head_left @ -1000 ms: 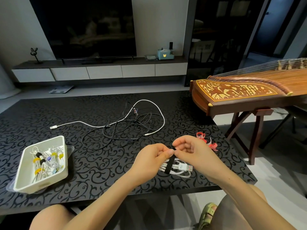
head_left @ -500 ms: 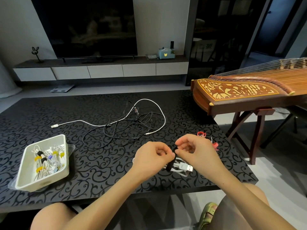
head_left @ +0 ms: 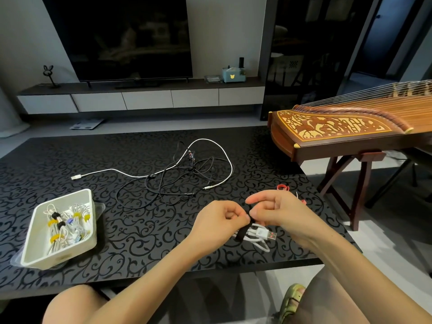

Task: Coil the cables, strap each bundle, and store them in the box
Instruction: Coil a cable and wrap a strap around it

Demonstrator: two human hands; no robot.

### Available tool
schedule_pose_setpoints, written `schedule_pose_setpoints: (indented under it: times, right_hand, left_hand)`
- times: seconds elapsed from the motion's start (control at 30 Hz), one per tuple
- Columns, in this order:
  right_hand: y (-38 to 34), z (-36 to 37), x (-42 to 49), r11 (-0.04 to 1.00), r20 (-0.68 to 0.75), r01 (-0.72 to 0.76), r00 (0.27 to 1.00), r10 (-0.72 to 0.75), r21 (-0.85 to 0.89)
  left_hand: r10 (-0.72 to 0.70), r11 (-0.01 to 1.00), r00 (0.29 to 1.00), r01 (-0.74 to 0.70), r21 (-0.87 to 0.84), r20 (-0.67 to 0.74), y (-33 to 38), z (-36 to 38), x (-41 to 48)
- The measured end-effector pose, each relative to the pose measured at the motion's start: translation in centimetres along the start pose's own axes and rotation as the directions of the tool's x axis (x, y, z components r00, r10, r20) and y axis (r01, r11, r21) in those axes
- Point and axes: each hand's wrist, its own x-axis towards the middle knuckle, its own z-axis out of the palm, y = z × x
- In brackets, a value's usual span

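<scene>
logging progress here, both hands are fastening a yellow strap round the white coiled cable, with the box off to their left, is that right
No: the strap is black, not yellow, as the head view shows. The left hand and right hand are fastening it round the white coiled cable, with the box off to their left.

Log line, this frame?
phase: strapping | left hand: pinches black strap | right hand: pinches it | white cable bundle: strap around it | box: strapped bundles inside | loose cables: uncoiled
</scene>
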Motion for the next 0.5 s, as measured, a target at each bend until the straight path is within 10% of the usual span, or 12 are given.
schedule_pose_setpoints:
  times: [0.2, 0.5]
  right_hand:
    - [-0.3, -0.3, 0.4, 0.994, -0.13, 0.096, 0.988, -0.087, 0.06]
    - [-2.3, -0.7, 2.7, 0.818, -0.155, 0.354, 0.872, -0.464, -0.454]
  left_hand:
    - [0.204, 0.956, 0.976, -0.183, 0.23, -0.071, 0.0, -0.2, -0.7]
    - [0.449, 0.79, 0.892, -0.423, 0.445, 0.051, 0.7, 0.3, -1.6]
